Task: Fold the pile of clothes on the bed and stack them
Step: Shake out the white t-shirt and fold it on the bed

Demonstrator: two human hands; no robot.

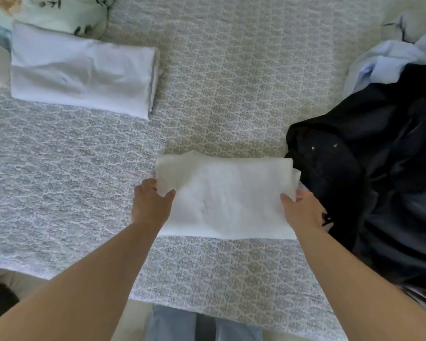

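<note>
Bed (207, 70) under a patterned quilt. Folded white cloth (226, 200) lies near the middle, toward 6 o'clock. Left hand (150, 205) grips its left edge, thumb on top, fingers tucked under. Right hand (303, 210) grips the right edge the same way. Folded white stack (81, 75) at 10 o'clock, well apart from the cloth. Dark clothes pile (379, 168) at 3 o'clock, touching the cloth's right side. Pale blue garment (384, 62) at 2 o'clock, behind the dark pile.

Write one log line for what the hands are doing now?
left hand grips white folded cloth | right hand grips it | dark pile unfolded
</note>
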